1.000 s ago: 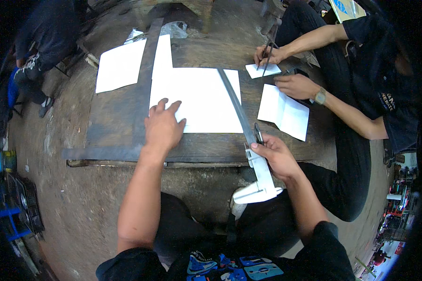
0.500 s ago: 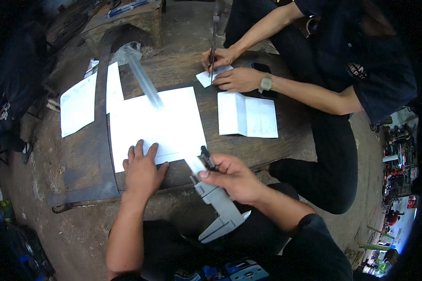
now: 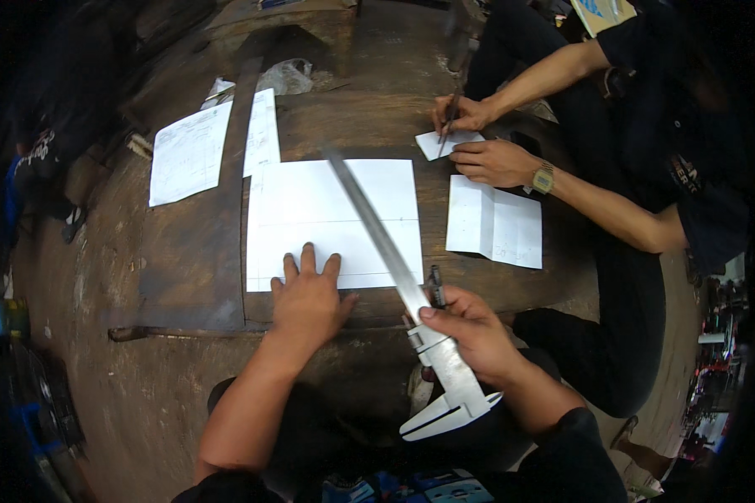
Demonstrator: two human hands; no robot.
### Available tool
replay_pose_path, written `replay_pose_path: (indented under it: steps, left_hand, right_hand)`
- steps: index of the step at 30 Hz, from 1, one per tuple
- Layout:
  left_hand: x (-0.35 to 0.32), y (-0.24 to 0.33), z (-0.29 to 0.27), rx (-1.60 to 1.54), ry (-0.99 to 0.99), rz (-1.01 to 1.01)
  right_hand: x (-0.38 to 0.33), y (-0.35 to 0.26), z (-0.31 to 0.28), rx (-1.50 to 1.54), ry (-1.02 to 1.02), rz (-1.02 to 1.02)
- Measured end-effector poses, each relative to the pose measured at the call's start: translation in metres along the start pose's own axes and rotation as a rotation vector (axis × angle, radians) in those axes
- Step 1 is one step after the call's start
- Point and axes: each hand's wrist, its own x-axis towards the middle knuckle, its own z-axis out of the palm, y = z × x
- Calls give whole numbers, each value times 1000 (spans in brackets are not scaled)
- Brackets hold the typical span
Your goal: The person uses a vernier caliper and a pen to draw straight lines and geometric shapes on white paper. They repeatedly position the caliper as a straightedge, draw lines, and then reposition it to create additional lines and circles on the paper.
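Note:
My left hand (image 3: 307, 303) lies with spread fingers on the near edge of a large white sheet of paper (image 3: 344, 189) with a few thin lines drawn across it. In my right hand (image 3: 471, 332) is a long metal vernier caliper (image 3: 446, 369), gripped near its slider. Its jaws point down toward my lap, and its beam slants up and left above the paper. A dark pen (image 3: 435, 287) pokes up from the same hand beside the beam. The caliper's far end is blurred.
Across the wooden table (image 3: 352, 126), another person's hands (image 3: 486, 159) hold a dark writing tool over a small paper (image 3: 436, 147). A folded sheet (image 3: 495, 222) lies nearby. At left are a printed sheet (image 3: 189, 155), a metal strip (image 3: 242, 126) and a plastic bag (image 3: 287, 77).
The view has shifted, so the table's contents appear farther right. My right hand has turned the caliper slightly, its beam now steeper across the paper. My left hand stays on the sheet.

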Motion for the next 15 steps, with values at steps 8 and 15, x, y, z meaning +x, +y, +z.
replay_pose_path:
  steps: [8, 15]
  left_hand:
    - [-10, 4, 9, 51, 77, 104]
    - [-16, 15, 15, 144, -6, 133]
  right_hand:
    - [-10, -17, -3, 76, 99, -104]
    - [-9, -25, -9, 24, 199, -143]
